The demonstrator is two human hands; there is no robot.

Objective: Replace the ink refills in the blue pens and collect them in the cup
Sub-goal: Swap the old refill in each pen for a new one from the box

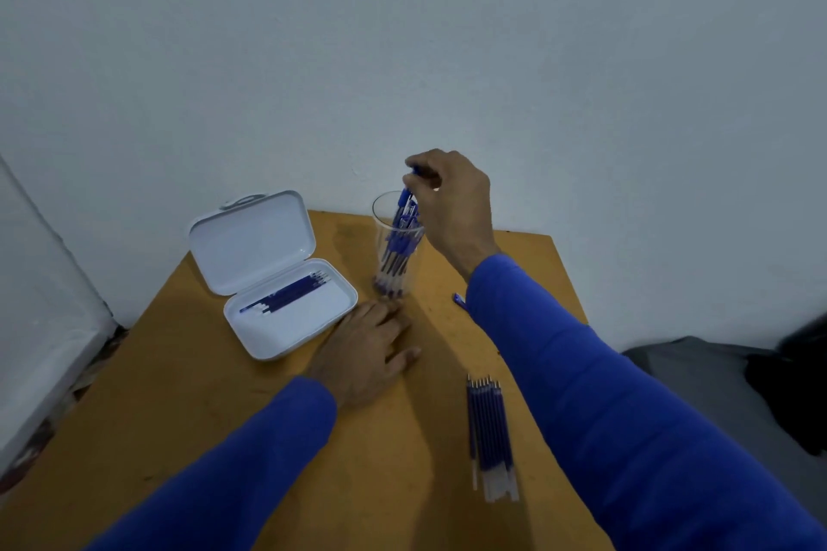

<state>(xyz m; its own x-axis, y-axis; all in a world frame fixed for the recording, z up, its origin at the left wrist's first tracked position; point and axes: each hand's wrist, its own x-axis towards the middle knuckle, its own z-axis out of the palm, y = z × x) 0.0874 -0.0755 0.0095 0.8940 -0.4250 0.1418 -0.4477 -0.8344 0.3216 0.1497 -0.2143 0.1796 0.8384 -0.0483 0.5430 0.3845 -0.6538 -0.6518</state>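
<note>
Far left there's a white case (273, 277) sitting on the orange table (188, 394) with its lid flipped up toward the wall; a handful of dark blue refills (286, 294) lie slanted inside the bottom tray, kinda bunched together.

Just right of the case, the person's left hand (364, 349) rests flat on the tabletop, fingers stretched out and relaxed, holding nothing; its fingertips end up near the base of the cup, though whether they actually touch it is hard to tell; blue sleeve (232, 461) running back toward the camera.

Then the clear plastic cup (396, 246), standing upright near the far edge of the table; it's got a bunch of blue pens (396, 253) in it, tips down, caps up, leaning a bit to the right.

Above the cup is the right hand (449, 201), fingers curled and pinching the top end of one blue pen (406, 195) whose lower part is already down inside the cup with the others.

A small blue bit (459, 299) lies on the table beside the right sleeve; too small to say what it is.

Further right and nearer the camera, a neat row of refills (490, 434) lies side by side on the table, metal tips pointing away; well apart from the cup.
</note>
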